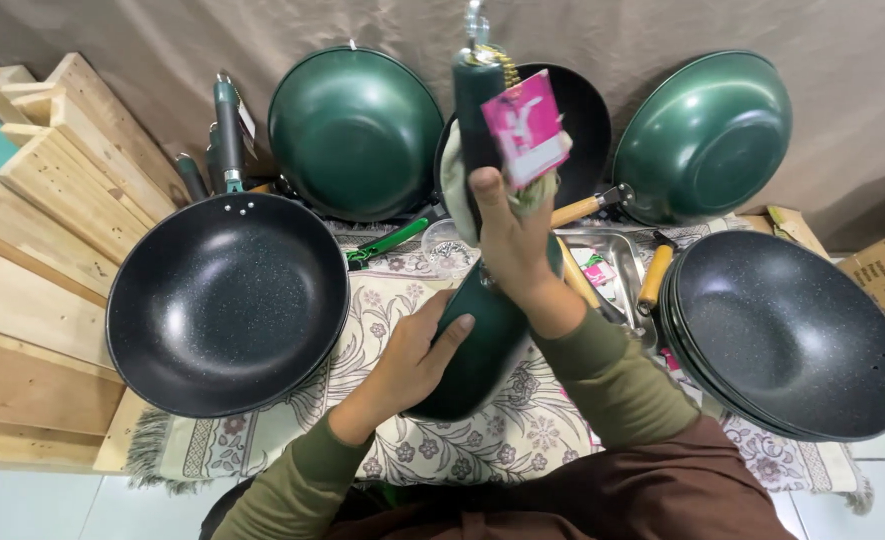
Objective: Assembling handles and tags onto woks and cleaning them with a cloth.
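Item: green pan (478, 350), held on edge above the patterned mat (523, 425), handle (475, 110) pointing up. Left hand (418, 355) lay open and flat against the pan's green underside, steadying it. Right hand (508, 235) was closed around the handle's lower end together with a pale cloth (453, 180); a pink tag (528, 125) hung near the top. Black pan (228, 300) lay left, stacked pans (788, 335) right. Handling note: it seemed wise to keep the palm braced so the pan would not swing.
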